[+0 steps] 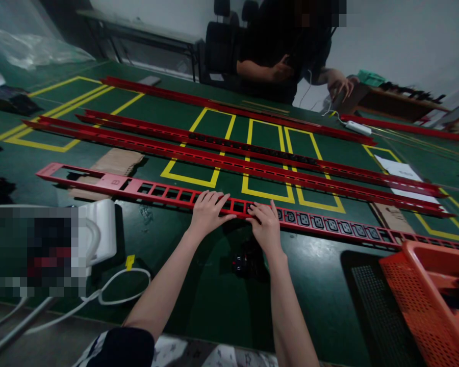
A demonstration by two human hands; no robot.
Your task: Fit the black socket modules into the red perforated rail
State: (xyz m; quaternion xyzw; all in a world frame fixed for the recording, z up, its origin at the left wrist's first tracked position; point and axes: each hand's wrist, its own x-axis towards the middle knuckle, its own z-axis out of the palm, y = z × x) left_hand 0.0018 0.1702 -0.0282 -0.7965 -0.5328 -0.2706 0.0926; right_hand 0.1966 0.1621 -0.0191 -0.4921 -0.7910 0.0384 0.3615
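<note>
A long red metal rail (168,191) with a row of rectangular cutouts lies across the table in front of me. Several black power sockets (318,222) fill the cutouts to the right of my hands. My left hand (209,211) grips the rail, its fingers over the far edge and its thumb along the near side. Closed on the rail beside the row of sockets is my right hand (265,224), with something dark at its fingertips, partly hidden. Loose black parts (248,261) lie on the table just below my right hand.
More red rails (214,162) run parallel behind, over yellow tape outlines (191,178). An orange basket (409,255) stands at right front. White cable (122,300) curls at left. Cardboard pieces (118,162) lie under the rail. Across the table, another person (286,56) handles something.
</note>
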